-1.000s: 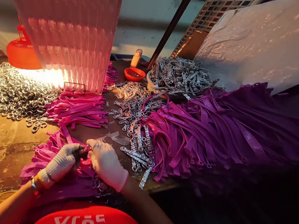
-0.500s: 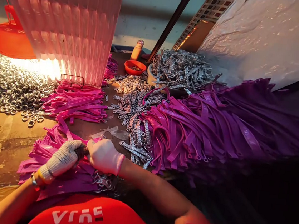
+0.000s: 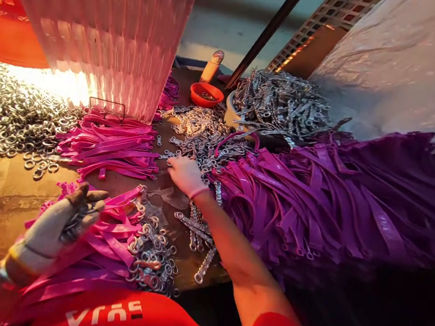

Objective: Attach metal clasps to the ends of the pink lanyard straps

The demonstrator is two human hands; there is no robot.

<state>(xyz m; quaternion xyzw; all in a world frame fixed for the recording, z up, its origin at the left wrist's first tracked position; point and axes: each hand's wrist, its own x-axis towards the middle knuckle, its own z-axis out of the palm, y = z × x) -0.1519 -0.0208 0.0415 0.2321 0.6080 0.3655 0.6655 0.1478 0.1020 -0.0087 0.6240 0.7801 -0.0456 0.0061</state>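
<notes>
My left hand (image 3: 46, 232), in a dotted work glove with dark fingertips, is raised over the near pile of pink-purple straps (image 3: 109, 245). Its fingers curl around several small metal rings (image 3: 73, 226), partly blurred. My right hand (image 3: 187, 175), in a pale glove, reaches forward with its fingers pressed together beside small metal links (image 3: 169, 155). What those fingertips hold, if anything, is hidden. Metal rings and links (image 3: 154, 255) cluster at the right ends of the near straps. Another bundle of pink straps (image 3: 113, 146) lies just left of my right hand.
A heap of metal rings (image 3: 14, 114) lies under the red lamp (image 3: 12, 30) and ribbed translucent sheet (image 3: 118, 31). Purple straps (image 3: 317, 185) spread along the right. Behind stand a red bowl (image 3: 206, 96) and a tub (image 3: 233, 115) heaped with metal chain pieces (image 3: 282, 105).
My hands were together over the near straps. Now they are apart: the right has moved forward to the links, the left has drawn back leftward. The ring-ended straps are uncovered.
</notes>
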